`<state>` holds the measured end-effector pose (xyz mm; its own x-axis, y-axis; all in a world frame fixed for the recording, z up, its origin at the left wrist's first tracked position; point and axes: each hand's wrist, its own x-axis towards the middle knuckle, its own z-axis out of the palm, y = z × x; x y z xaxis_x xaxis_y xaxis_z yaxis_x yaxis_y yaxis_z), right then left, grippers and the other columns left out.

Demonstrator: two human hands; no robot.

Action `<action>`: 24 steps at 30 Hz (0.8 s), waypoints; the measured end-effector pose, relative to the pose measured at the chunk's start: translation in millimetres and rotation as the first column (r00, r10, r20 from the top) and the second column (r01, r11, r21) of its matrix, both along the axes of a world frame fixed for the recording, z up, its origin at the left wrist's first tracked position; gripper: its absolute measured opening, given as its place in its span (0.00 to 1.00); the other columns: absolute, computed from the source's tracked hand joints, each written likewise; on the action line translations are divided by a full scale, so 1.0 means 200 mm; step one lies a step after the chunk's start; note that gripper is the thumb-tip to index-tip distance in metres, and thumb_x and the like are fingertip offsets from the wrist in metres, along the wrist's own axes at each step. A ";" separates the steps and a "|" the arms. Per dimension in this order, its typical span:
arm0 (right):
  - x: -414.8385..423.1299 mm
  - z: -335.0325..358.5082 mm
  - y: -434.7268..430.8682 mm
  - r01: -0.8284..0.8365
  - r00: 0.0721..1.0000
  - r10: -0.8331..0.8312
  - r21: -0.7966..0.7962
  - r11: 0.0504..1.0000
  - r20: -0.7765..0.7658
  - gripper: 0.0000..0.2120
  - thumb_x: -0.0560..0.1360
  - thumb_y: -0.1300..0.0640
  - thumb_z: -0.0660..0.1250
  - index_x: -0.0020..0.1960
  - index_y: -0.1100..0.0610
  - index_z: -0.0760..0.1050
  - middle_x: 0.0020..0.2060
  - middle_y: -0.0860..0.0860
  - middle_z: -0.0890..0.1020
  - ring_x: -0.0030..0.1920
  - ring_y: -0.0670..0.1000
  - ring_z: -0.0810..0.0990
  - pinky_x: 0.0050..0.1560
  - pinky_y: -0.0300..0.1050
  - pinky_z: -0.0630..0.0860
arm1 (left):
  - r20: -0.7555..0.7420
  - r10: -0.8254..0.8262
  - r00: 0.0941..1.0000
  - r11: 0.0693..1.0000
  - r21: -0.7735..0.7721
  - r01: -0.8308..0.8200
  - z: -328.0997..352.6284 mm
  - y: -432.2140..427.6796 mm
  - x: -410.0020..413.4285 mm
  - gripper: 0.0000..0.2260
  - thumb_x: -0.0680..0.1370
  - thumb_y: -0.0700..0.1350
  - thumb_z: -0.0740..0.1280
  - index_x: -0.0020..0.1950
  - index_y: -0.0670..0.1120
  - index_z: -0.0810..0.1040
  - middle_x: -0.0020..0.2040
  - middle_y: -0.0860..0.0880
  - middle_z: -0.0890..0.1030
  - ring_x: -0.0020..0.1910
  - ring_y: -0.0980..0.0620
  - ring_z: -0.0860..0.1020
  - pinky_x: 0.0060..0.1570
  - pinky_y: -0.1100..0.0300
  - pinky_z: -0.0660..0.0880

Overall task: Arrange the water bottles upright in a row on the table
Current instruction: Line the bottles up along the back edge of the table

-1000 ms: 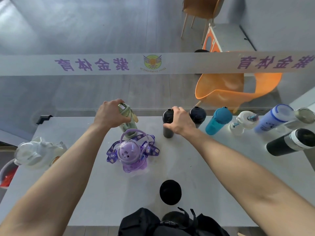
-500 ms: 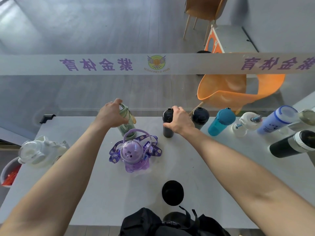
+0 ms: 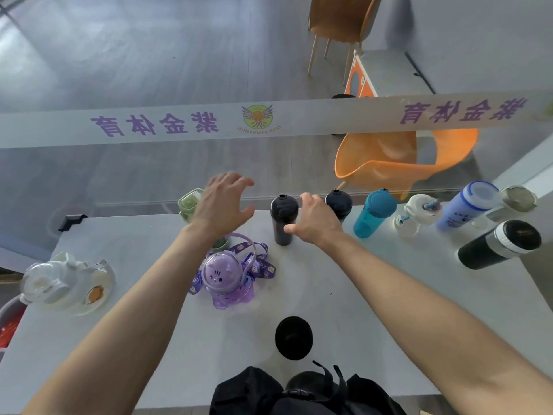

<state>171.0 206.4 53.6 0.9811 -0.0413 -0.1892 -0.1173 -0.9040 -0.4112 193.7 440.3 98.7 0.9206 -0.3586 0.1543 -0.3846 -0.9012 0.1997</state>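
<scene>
A row of upright bottles runs along the far edge of the grey table (image 3: pixel 374 310): a green bottle (image 3: pixel 189 202), a slim black bottle (image 3: pixel 282 220), a dark bottle (image 3: pixel 339 203), a teal bottle (image 3: pixel 374 212), a white bottle (image 3: pixel 417 215) and a blue bottle (image 3: pixel 466 206). My left hand (image 3: pixel 223 205) hovers open just right of the green bottle, fingers spread, holding nothing. My right hand (image 3: pixel 314 220) is open beside the slim black bottle, thumb near its side. A purple cat bottle (image 3: pixel 223 278) with a strap stands in front.
A black-and-white flask (image 3: pixel 499 245) stands at the right, with a steel-lidded bottle (image 3: pixel 517 199) behind it. A clear white jug (image 3: pixel 64 284) sits at the left edge. A black-lidded bottle (image 3: pixel 294 336) and a black bag (image 3: pixel 299 393) are nearest me. A glass barrier lies beyond the table.
My left hand has let go of the green bottle and lifted to the right, fingers spread. My right hand has released the slim black bottle and opened beside it.
</scene>
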 end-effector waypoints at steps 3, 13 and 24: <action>-0.09 -0.03 -0.08 0.017 0.999 -0.018 -0.022 1.000 -0.046 0.32 0.73 0.44 0.79 0.71 0.57 0.75 0.67 0.56 0.78 0.65 0.58 0.81 0.63 0.52 0.78 | -0.173 -0.054 0.983 0.998 -0.042 0.047 -0.05 -0.21 -0.01 0.34 0.76 0.61 0.76 0.79 0.52 0.73 0.72 0.47 0.77 0.69 0.44 0.78 0.67 0.46 0.76; -0.34 -0.19 -0.32 0.068 0.976 -0.090 -0.113 0.991 -0.199 0.24 0.76 0.45 0.75 0.68 0.53 0.77 0.63 0.54 0.81 0.62 0.57 0.81 0.60 0.50 0.80 | -0.420 0.050 0.906 0.991 -0.091 -0.097 -0.36 -0.50 0.10 0.40 0.73 0.53 0.82 0.81 0.56 0.67 0.68 0.43 0.74 0.64 0.38 0.78 0.62 0.43 0.81; -0.34 -0.22 -0.37 0.109 0.972 -0.129 -0.110 0.988 -0.194 0.24 0.75 0.45 0.74 0.68 0.54 0.78 0.63 0.54 0.81 0.61 0.56 0.82 0.61 0.52 0.82 | -0.354 0.034 0.935 0.992 -0.104 -0.075 -0.42 -0.57 0.13 0.34 0.73 0.51 0.79 0.77 0.55 0.71 0.62 0.43 0.75 0.55 0.34 0.80 0.55 0.45 0.82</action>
